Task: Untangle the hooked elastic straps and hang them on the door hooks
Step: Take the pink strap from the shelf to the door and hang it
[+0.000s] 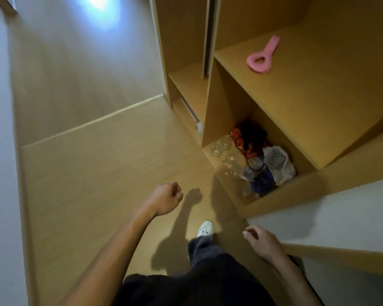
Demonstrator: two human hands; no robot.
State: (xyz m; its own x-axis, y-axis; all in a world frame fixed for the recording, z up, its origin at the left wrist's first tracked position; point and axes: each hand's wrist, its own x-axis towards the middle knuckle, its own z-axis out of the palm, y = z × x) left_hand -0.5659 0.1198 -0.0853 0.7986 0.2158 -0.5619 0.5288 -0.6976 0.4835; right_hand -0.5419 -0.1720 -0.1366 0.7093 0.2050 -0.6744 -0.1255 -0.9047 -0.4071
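Note:
A tangle of red-orange and black elastic straps (249,141) lies in the bottom compartment of a wooden shelf unit (281,111), among bags and clear bottles. My left hand (165,198) hangs over the floor in a loose fist, holding nothing, well short of the straps. My right hand (260,240) is lower right, fingers curled and relaxed, empty. No door hooks are in view.
A pink looped object (262,57) lies on the upper shelf. Clear plastic bottles (224,149) and a white patterned bag (276,163) crowd the bottom compartment. My white shoe (205,228) steps on the wooden floor (102,162). White walls stand left and right.

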